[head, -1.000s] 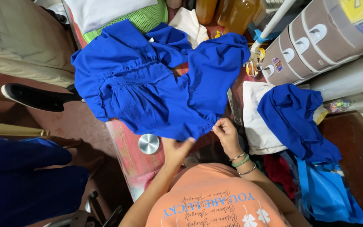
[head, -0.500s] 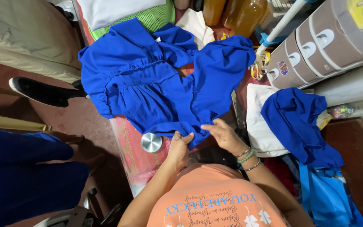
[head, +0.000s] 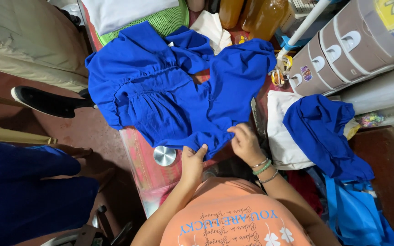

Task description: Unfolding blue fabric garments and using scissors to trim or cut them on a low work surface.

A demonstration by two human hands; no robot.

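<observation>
The near hem of the blue garment (head: 178, 100) covers the fingertips of both hands, so the grip is only partly seen. The left hand (head: 191, 163) lies on the hem with the thumb up against the cloth and seems to pinch the edge. The right hand (head: 245, 143) is curled with its fingers on the same hem; whether it pinches or only presses, one cannot tell. The wrist of this hand wears bracelets (head: 263, 167). The person's head hides part of the table under the hands.

The garment is spread flat on a narrow table (head: 137, 155) with a pink patterned cover, and its sleeves go out to both sides. The floor (head: 78, 132) is dark red.

A round metal lid (head: 164, 156) sits on the table just beside the left hand. At the far end stand amber bottles (head: 251, 13), cut off by the frame, next to a green mesh thing (head: 169, 20). A plastic drawer unit (head: 343, 45) is at the right. A second blue cloth (head: 324, 132) lies on a white bag (head: 281, 132). A black shoe (head: 46, 100) is on the floor at the left.
</observation>
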